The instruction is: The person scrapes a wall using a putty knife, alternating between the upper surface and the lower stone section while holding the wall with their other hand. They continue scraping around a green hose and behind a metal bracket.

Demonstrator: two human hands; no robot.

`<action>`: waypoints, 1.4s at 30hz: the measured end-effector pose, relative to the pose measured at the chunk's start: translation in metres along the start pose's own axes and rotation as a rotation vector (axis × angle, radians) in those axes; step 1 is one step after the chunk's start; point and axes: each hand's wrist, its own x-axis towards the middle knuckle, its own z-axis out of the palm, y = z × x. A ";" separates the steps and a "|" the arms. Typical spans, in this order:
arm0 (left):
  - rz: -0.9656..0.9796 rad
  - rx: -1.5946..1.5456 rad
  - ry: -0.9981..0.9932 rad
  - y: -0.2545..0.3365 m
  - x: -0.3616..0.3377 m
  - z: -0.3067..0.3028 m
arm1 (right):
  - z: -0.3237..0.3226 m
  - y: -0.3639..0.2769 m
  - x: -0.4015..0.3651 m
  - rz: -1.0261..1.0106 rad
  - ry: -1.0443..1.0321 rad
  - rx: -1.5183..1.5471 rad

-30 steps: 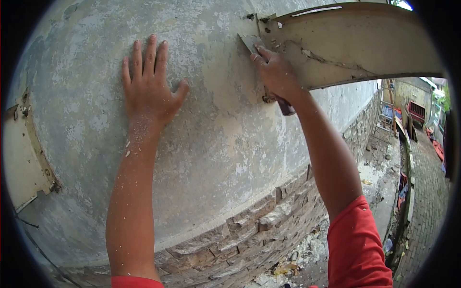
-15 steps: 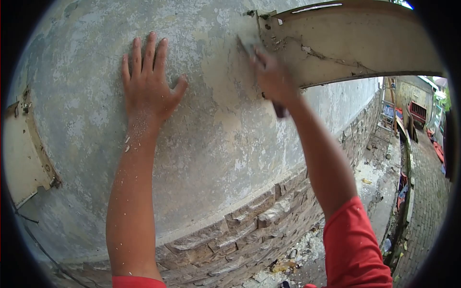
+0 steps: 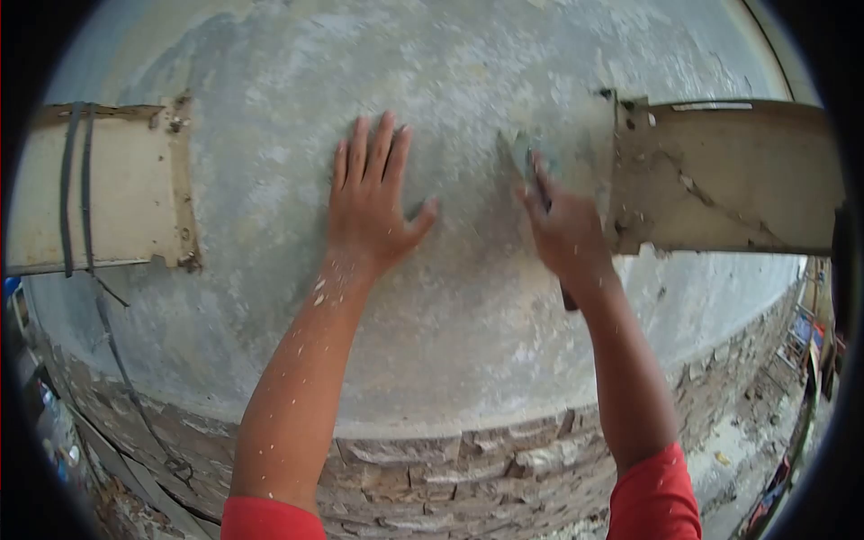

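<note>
My left hand (image 3: 371, 211) lies flat on the weathered grey wall (image 3: 459, 297), fingers stretched upward and thumb out to the side. Pale flakes speckle its wrist and forearm. To the right, my right hand (image 3: 569, 232) is wrapped round the dark handle of a scraper (image 3: 526, 151), with a finger laid along it toward the blade. The blade points up and left against the wall's patchy, peeling paint; its edge is blurred. Part of the handle shows below the palm.
A cream metal beam (image 3: 729, 175) juts from the wall just right of my right hand. Another beam (image 3: 126, 193) with dark straps stands at the left. Rough stone cladding (image 3: 414, 472) runs along the wall's base, and a dark cable (image 3: 126, 378) hangs at lower left.
The view has swung left and levelled, bringing the left beam more fully into sight. My right hand and scraper have shifted left, away from the right beam. My left hand stays flat.
</note>
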 end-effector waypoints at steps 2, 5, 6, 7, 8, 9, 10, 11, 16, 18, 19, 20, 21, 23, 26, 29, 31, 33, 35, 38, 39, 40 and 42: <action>-0.011 0.007 -0.005 -0.028 -0.001 -0.007 | 0.021 -0.003 -0.030 -0.033 -0.059 -0.029; -0.010 0.055 -0.003 -0.062 -0.002 -0.016 | 0.023 -0.012 -0.053 -0.018 -0.158 -0.120; -0.007 0.074 -0.010 -0.070 0.000 -0.019 | 0.018 -0.016 -0.054 0.006 -0.195 -0.162; 0.003 0.092 -0.022 -0.075 0.002 -0.020 | 0.012 -0.022 -0.045 0.018 -0.176 -0.164; 0.024 0.082 -0.012 -0.076 0.003 -0.020 | 0.004 -0.030 -0.026 0.067 -0.150 -0.110; 0.013 0.066 -0.009 -0.075 0.001 -0.020 | -0.002 -0.037 -0.007 0.118 -0.126 -0.056; 0.001 0.050 -0.003 -0.076 0.001 -0.020 | -0.003 -0.036 0.013 0.041 -0.038 -0.095; 0.014 0.037 0.007 -0.077 0.000 -0.020 | -0.002 -0.033 0.034 -0.039 0.045 -0.143; -0.010 -0.011 -0.027 -0.078 0.000 -0.023 | -0.038 -0.068 0.132 0.068 0.097 -0.121; -0.005 -0.011 -0.026 -0.080 0.001 -0.021 | -0.046 -0.073 0.168 0.079 0.142 -0.111; -0.011 -0.008 -0.023 -0.079 -0.001 -0.020 | -0.050 -0.076 0.177 0.051 0.163 -0.148; -0.017 -0.014 -0.030 -0.078 -0.001 -0.020 | -0.053 -0.079 0.185 0.053 0.154 -0.155; -0.019 -0.011 -0.019 -0.078 0.000 -0.020 | -0.058 -0.082 0.191 0.073 0.160 -0.170; -0.018 -0.012 -0.022 -0.077 -0.003 -0.019 | -0.056 -0.077 0.190 0.103 0.156 -0.186; -0.018 0.007 -0.017 -0.077 0.001 -0.020 | -0.045 -0.062 0.183 0.045 0.137 -0.258; -0.024 0.032 -0.003 -0.073 -0.001 -0.020 | -0.049 -0.063 0.148 0.027 0.138 -0.107; -0.048 0.043 -0.045 -0.072 0.000 -0.021 | -0.054 -0.065 0.167 -0.008 0.174 -0.114; -0.040 0.035 -0.026 -0.074 0.000 -0.020 | -0.059 -0.075 0.191 0.029 0.181 -0.126; -0.026 0.028 -0.011 -0.074 -0.002 -0.019 | -0.060 -0.074 0.199 0.145 0.157 -0.046; -0.038 0.031 -0.030 -0.076 0.000 -0.020 | -0.065 -0.062 0.190 0.099 0.130 -0.176; -0.039 0.031 -0.030 -0.075 0.000 -0.020 | -0.069 -0.053 0.178 0.065 0.073 -0.233; -0.041 0.028 -0.030 -0.074 -0.001 -0.021 | -0.072 -0.047 0.171 0.032 0.014 -0.292; -0.047 0.031 -0.032 -0.073 0.000 -0.021 | -0.074 -0.045 0.187 0.023 0.075 -0.298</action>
